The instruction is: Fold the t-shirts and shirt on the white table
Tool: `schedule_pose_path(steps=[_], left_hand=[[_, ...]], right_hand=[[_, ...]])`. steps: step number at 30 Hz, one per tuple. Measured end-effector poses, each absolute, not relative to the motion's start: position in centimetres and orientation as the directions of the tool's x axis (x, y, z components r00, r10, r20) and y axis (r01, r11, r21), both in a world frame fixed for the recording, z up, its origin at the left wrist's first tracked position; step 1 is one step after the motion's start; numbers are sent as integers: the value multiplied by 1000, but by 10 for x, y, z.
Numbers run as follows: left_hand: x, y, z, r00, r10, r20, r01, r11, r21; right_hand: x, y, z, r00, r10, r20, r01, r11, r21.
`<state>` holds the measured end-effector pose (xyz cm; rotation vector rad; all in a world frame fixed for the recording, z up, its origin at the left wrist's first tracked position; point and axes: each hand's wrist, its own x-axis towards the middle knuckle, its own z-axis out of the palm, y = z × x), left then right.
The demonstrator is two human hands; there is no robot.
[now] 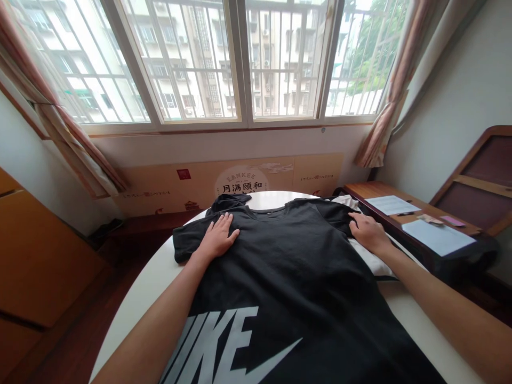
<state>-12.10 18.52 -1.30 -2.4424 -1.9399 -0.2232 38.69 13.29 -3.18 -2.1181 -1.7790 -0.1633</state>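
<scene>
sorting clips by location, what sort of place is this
Probably a room in a home: tied-back curtains beside a barred window, and a black T-shirt spread on a white table.

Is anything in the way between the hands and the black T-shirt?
No, nothing visible is in the way. The left hand lies flat on the black T-shirt, and the right hand is at the edge of one sleeve. A white cloth shows beside that sleeve, but it blocks neither hand.

Overexposed window (245, 64); dim floor (90, 320)
</scene>
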Motion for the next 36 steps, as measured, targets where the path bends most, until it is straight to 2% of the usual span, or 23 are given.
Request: schedule_pose_path(steps=[4, 7, 9, 11, 13, 15, 22, 27, 32, 36], left_hand=[[-118, 179, -8, 198, 972, 127, 977, -206, 51], [-118, 179, -8, 187, 973, 133, 979, -197, 59], [-118, 181, -9, 175, 975, 135, 981, -185, 65], [-119, 182, -11, 156, 978, 136, 984, -166, 68], [-120, 183, -11, 136, 982, 132, 987, -146, 70], [-121, 182, -12, 124, 983, 134, 988, -134, 72], [-123, 185, -15, 110, 983, 144, 989, -123, 83], [-126, 187, -17, 118, 983, 140, 988, -131, 86], [-125, 185, -15, 115, 985, 130, 988, -127, 89], [-124, 185, -14, 116, 985, 125, 988, -127, 87]], right_hand=[[377, 130, -15, 238, 925, 294, 969, -208, -132], [357, 138, 5, 188, 926, 328, 976, -138, -169], [342, 147, 12, 112, 957, 268, 975, -53, -218], [331, 156, 11, 75, 988, 135, 968, -40, -249], [327, 161, 4, 88, 996, 21, 966, -80, -247], [329, 162, -5, 129, 991, -32, 965, -133, -226], [365, 155, -11, 329, 942, -72, 920, -336, -202], [397, 144, -11, 343, 939, -31, 927, -344, -152], [408, 137, -7, 422, 905, 49, 902, -414, -126], [398, 149, 3, 307, 933, 187, 949, -286, -131]])
